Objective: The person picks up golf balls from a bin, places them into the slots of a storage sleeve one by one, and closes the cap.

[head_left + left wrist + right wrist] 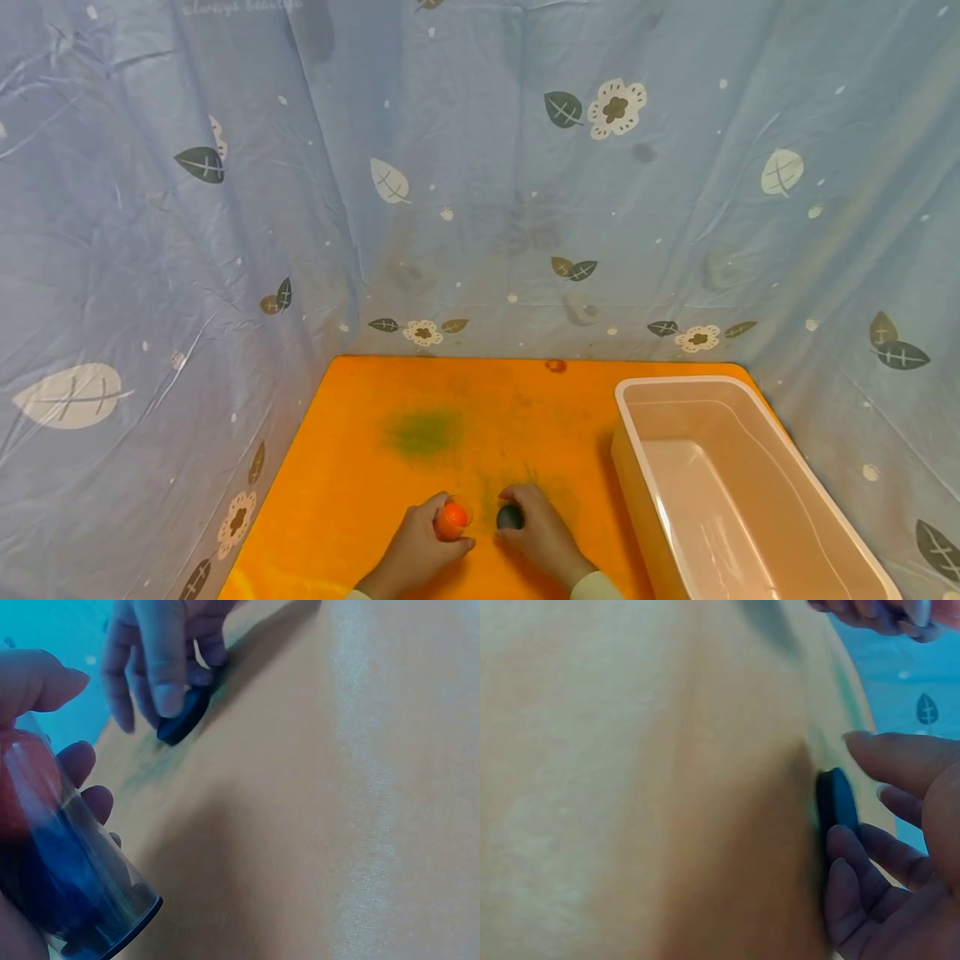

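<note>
My left hand (420, 542) grips a clear cylindrical container (112, 855) with a dark rim at one end. Inside it, an orange ball (454, 515) sits near one end, and a dark blue rounded thing (64, 874) lies behind it in the left wrist view. Across a small gap, my right hand (542, 533) holds a round black lid (510, 517) between its fingers. The lid (836, 802) stands tilted on edge, close over the table in both wrist views; whether it touches the tabletop cannot be told.
A deep pale pink plastic bin (633, 467) stands at the right of the orange table (352, 500). Green smudges (423, 433) mark the tabletop, and a small reddish spot (556, 366) lies at the back edge. Blue patterned curtains (480, 208) enclose the back and sides.
</note>
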Demonstrator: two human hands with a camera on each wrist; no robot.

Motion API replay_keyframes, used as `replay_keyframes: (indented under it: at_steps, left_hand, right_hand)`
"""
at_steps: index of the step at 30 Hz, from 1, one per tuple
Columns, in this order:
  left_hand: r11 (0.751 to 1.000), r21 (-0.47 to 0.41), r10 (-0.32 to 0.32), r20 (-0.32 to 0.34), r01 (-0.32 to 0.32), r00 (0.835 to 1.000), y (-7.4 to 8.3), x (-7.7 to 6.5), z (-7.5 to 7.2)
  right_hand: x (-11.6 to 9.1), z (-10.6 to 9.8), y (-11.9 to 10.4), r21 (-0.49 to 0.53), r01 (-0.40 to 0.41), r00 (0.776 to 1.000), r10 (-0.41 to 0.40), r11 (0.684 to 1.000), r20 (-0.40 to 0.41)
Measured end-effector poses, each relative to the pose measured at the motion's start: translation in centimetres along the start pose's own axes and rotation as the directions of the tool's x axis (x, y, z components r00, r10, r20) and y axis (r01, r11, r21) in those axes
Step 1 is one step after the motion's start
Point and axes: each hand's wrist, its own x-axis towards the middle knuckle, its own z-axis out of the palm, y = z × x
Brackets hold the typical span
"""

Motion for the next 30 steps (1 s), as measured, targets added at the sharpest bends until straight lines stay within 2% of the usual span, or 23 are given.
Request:
replay_keyframes:
  at_steps: [7, 17, 22, 27, 30]
  left_hand:
    - [1.000, -0.012, -0.009, -0.005, 0.009, 1.000, 0.1, 0.0, 0.0]
    - [1.000, -0.011, -0.026, 0.007, 0.026, 1.000, 0.0, 0.1, 0.5]
    - [1.000, 0.004, -0.015, 0.014, 0.015, 1.000, 0.2, 0.2, 0.6]
    - [0.998, 0.035, 0.050, 0.018, -0.051, 0.999, 0.6, 0.5, 1.1]
    - [0.995, 0.043, 0.088, 0.015, -0.089, 0.996, 0.8, 0.7, 1.3]
  right_hand:
    - [-0.1, 0.5, 0.2, -0.078, -0.059, 0.998, 0.059, 0.995, 0.002]
    - [-0.6, -0.7, -0.1, -0.041, -0.025, 0.999, 0.023, 0.999, -0.047]
    - [-0.6, -2.5, -2.0, 0.019, -0.002, 0.998, 0.004, 1.000, -0.058]
    - [-0.6, -4.1, -4.6, 0.112, 0.058, 0.997, -0.051, 0.992, -0.059]
    - [-0.7, -4.7, -6.2, 0.183, 0.107, 0.993, -0.097, 0.977, -0.062]
